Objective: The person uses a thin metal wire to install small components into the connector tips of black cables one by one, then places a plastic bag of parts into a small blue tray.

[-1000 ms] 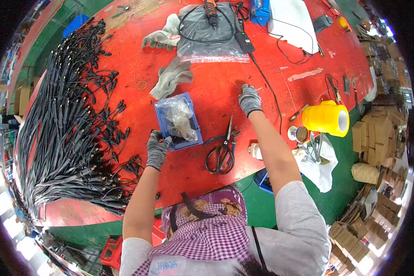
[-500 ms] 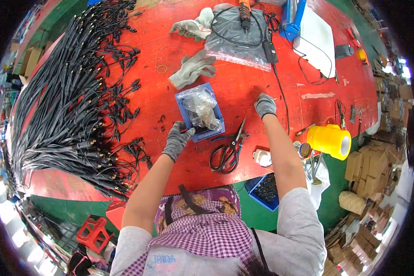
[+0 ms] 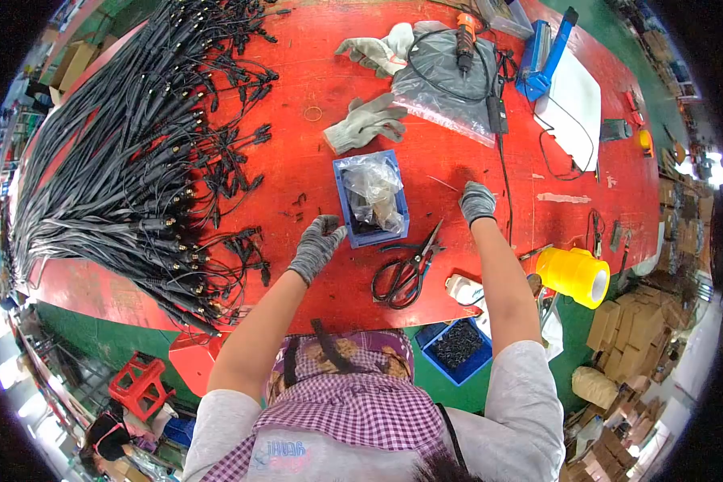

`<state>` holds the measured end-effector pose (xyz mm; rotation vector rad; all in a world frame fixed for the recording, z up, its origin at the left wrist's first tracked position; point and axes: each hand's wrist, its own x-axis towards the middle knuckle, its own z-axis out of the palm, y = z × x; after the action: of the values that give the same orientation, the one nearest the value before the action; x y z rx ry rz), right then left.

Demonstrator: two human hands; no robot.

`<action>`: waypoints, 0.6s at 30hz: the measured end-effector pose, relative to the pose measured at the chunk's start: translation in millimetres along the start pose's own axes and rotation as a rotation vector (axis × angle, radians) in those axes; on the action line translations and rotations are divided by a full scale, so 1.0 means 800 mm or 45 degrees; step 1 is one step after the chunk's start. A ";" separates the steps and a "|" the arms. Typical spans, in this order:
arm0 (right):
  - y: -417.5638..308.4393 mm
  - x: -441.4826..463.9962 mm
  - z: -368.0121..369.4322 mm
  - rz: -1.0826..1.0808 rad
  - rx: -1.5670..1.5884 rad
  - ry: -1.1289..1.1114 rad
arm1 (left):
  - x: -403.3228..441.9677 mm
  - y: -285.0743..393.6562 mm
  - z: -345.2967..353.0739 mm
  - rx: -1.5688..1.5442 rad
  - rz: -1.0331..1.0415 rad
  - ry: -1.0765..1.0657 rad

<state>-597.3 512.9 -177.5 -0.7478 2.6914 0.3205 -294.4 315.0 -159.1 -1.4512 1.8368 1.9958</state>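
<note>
My left hand (image 3: 317,248), in a grey striped glove, is just left of a blue plastic bin (image 3: 375,239). Its thumb and fingers are slightly apart, with nothing visible between them. Inside the bin lies a crumpled clear plastic bag (image 3: 373,193) over dark small contents. On the bin's other side, my right hand (image 3: 477,201) is closed, gloved the same way. A thin pale stick (image 3: 443,184) points out from its fingers toward the left. Between the hands and nearer my body lie black-handled scissors (image 3: 399,281), open-bladed, over another dark-handled tool.
Bundled black cables (image 3: 128,161) with connectors cover the table's left side. Work gloves (image 3: 365,124), a grey plastic bag (image 3: 434,80) and an orange-black electric screwdriver (image 3: 465,44) lie beyond the bin. Yellow tape rolls (image 3: 572,275) stand right; a blue parts bin (image 3: 458,353) sits below the table edge.
The view has shifted, so the table's things appear farther right. My left hand has come off the bin's corner. A thin stick now shows at my right hand.
</note>
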 end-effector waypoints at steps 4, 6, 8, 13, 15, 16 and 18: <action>-0.004 0.004 0.009 0.033 -0.018 0.071 | -0.012 0.002 -0.001 -0.005 -0.010 -0.047; -0.006 0.005 0.005 -0.039 -0.072 0.033 | -0.018 -0.003 -0.006 -0.042 0.022 -0.065; -0.004 0.017 0.016 -0.136 -0.167 -0.003 | -0.023 -0.009 -0.012 -0.052 0.046 -0.057; -0.003 0.014 0.005 -0.580 -0.508 -0.045 | -0.035 -0.026 -0.037 -0.023 0.053 -0.016; 0.008 0.022 0.010 -0.577 -0.491 -0.044 | -0.036 -0.042 -0.046 -0.108 0.050 0.004; 0.010 0.019 0.005 -0.628 -0.507 0.004 | -0.036 -0.054 -0.053 -0.144 0.054 0.007; 0.007 0.014 -0.008 -0.612 -0.576 -0.024 | -0.050 -0.048 -0.060 -0.240 0.026 -0.014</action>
<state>-610.8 510.7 -175.0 -1.4695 2.3351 0.8117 -221.3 308.0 -154.1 -1.4678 1.7052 2.2356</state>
